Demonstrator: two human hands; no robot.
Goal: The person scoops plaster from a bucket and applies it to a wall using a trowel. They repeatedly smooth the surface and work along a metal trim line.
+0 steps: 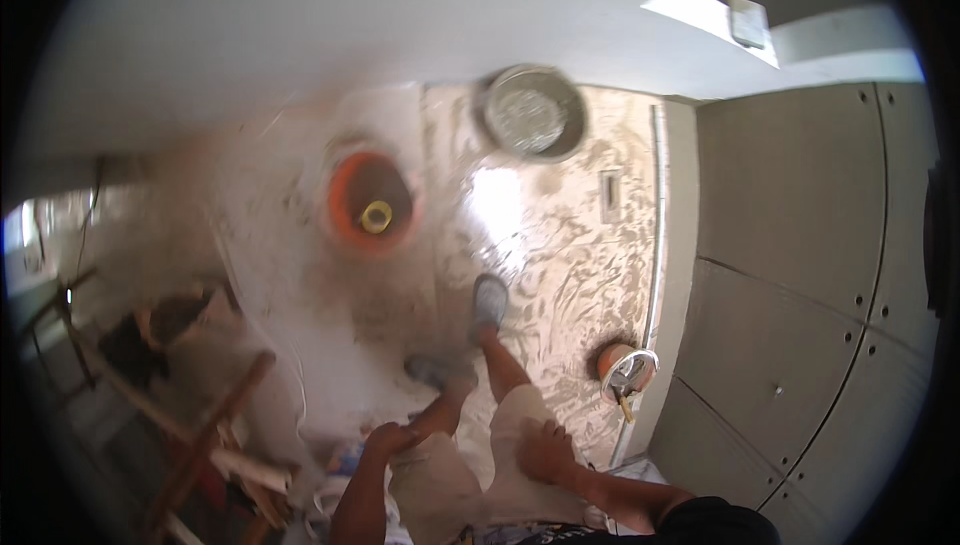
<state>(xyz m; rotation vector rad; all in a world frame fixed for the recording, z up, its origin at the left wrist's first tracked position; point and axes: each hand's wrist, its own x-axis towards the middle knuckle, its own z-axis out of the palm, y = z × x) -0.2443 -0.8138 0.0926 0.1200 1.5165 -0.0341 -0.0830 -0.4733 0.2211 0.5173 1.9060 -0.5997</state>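
Observation:
My left hand (391,438) is beside my left knee, close to the beige shorts (432,480). It is blurred, and I cannot make out its fingers well. My right hand (545,451) rests on the right leg of the shorts, its fingers loosely bent against the cloth and nothing visible in them. A small orange bucket (608,358) stands to the right of that hand, with a wooden-handled tool (626,408) leaning out of it. Farther off is a larger orange bucket (343,207) with a yellow ring-shaped thing (376,217) inside.
A grey tub (577,131) of wet, pale mix stands by the far wall. My grey shoes (490,300) are on a wet, smeared floor with a drain (611,196). A pipe (660,185) runs beside the grey tiled wall (780,205). Wooden pieces (215,410) crowd the left.

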